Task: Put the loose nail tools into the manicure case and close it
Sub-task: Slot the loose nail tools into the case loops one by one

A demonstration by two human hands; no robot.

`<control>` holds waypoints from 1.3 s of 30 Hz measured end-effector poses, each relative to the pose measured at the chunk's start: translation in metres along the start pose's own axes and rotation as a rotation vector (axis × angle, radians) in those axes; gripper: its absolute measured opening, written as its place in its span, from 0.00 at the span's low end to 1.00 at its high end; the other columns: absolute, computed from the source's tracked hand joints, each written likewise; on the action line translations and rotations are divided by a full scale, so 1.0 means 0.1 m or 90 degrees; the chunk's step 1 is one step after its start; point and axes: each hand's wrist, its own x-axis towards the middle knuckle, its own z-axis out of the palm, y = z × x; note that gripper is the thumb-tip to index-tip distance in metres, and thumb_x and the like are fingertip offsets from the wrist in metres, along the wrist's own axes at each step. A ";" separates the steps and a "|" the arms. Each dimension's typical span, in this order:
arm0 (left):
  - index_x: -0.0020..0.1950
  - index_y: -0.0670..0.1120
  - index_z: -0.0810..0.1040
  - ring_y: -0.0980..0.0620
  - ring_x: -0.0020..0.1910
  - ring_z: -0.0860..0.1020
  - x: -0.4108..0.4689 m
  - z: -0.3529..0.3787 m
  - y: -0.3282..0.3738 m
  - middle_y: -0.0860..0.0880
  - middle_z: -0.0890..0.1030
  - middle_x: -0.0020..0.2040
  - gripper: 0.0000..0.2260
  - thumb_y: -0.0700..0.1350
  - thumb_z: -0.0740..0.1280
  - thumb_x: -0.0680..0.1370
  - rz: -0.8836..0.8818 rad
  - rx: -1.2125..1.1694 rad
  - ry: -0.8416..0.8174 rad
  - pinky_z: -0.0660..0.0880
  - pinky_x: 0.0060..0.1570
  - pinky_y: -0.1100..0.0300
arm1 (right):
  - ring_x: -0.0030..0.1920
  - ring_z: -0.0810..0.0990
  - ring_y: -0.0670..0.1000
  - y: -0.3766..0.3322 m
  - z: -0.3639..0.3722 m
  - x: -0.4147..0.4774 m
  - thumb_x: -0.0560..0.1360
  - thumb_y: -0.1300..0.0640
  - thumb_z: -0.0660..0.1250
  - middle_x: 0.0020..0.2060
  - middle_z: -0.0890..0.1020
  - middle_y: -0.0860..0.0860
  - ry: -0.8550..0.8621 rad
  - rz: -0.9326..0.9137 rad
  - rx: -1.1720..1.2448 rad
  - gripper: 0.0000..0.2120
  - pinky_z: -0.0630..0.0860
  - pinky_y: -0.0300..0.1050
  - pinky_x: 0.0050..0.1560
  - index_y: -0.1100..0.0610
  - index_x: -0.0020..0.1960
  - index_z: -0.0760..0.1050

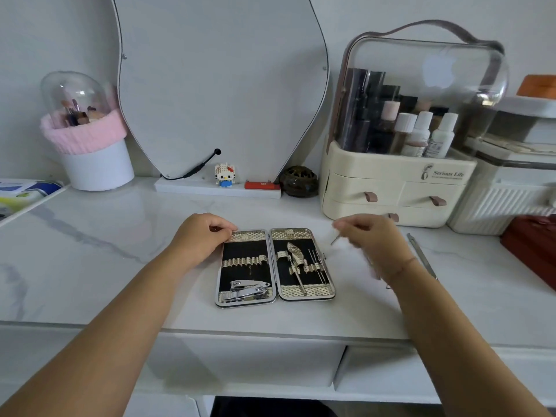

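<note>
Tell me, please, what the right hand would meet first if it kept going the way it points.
Most likely the right half of the open manicure case: the right hand, pinching a thin tool, points left at it. Its height above the table is unclear.

Manicure case (301,293) lies open flat, dead centre. Left hand (203,233) grips its corner at eleven o'clock. Right hand (373,236), blurred, pinches a thin metal tool (335,239) at two o'clock. Another loose tool (421,255) lies well apart at three.
</note>
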 end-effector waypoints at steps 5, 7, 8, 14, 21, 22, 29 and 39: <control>0.40 0.56 0.80 0.62 0.44 0.74 0.00 0.00 0.01 0.61 0.78 0.42 0.12 0.39 0.67 0.75 0.007 0.000 0.000 0.65 0.41 0.70 | 0.31 0.71 0.49 0.20 -0.29 -0.05 0.72 0.57 0.70 0.29 0.78 0.51 0.102 0.060 -0.118 0.06 0.68 0.39 0.31 0.52 0.36 0.81; 0.40 0.56 0.80 0.62 0.44 0.74 0.00 0.00 0.00 0.61 0.78 0.42 0.12 0.39 0.67 0.75 0.009 -0.002 0.000 0.65 0.41 0.71 | 0.30 0.72 0.49 0.24 -0.26 -0.03 0.71 0.58 0.70 0.28 0.79 0.54 0.064 0.054 -0.227 0.07 0.70 0.40 0.34 0.56 0.35 0.81; 0.39 0.56 0.80 0.61 0.44 0.75 0.00 -0.01 0.00 0.61 0.78 0.42 0.12 0.39 0.67 0.75 0.009 -0.004 0.000 0.65 0.41 0.70 | 0.31 0.73 0.50 0.23 -0.26 0.00 0.70 0.59 0.70 0.30 0.81 0.56 0.060 0.048 -0.268 0.06 0.71 0.41 0.37 0.58 0.36 0.82; 0.39 0.56 0.80 0.56 0.48 0.75 0.00 -0.01 -0.01 0.60 0.78 0.42 0.12 0.38 0.67 0.75 0.009 -0.010 -0.003 0.67 0.44 0.66 | 0.38 0.78 0.59 0.23 -0.24 0.06 0.68 0.61 0.69 0.36 0.84 0.59 0.020 0.063 -0.421 0.05 0.71 0.42 0.36 0.62 0.38 0.83; 0.40 0.55 0.81 0.57 0.47 0.76 0.00 -0.01 -0.01 0.58 0.80 0.43 0.11 0.39 0.67 0.75 0.001 -0.023 -0.008 0.68 0.44 0.66 | 0.31 0.74 0.51 0.15 -0.22 0.05 0.69 0.59 0.67 0.26 0.79 0.53 -0.029 0.087 -0.473 0.07 0.64 0.36 0.27 0.59 0.33 0.80; 0.41 0.54 0.81 0.56 0.48 0.76 -0.01 -0.01 -0.01 0.56 0.80 0.44 0.10 0.39 0.67 0.75 -0.001 -0.025 -0.009 0.68 0.46 0.64 | 0.32 0.73 0.52 0.12 -0.21 0.08 0.69 0.60 0.66 0.24 0.75 0.53 -0.056 0.100 -0.510 0.09 0.64 0.38 0.27 0.60 0.31 0.76; 0.44 0.52 0.82 0.57 0.48 0.76 -0.01 -0.01 0.00 0.59 0.79 0.42 0.09 0.39 0.67 0.75 0.001 -0.019 -0.002 0.67 0.44 0.67 | 0.29 0.66 0.51 -0.02 -0.17 0.11 0.70 0.61 0.58 0.18 0.69 0.51 -0.159 0.133 -0.571 0.14 0.59 0.40 0.27 0.56 0.27 0.61; 0.40 0.57 0.80 0.57 0.47 0.76 -0.01 -0.01 -0.01 0.58 0.79 0.43 0.12 0.39 0.67 0.75 0.002 -0.018 -0.007 0.67 0.44 0.65 | 0.21 0.67 0.42 -0.12 -0.07 0.06 0.75 0.66 0.59 0.20 0.73 0.48 -0.169 0.106 -0.040 0.10 0.66 0.31 0.24 0.64 0.36 0.74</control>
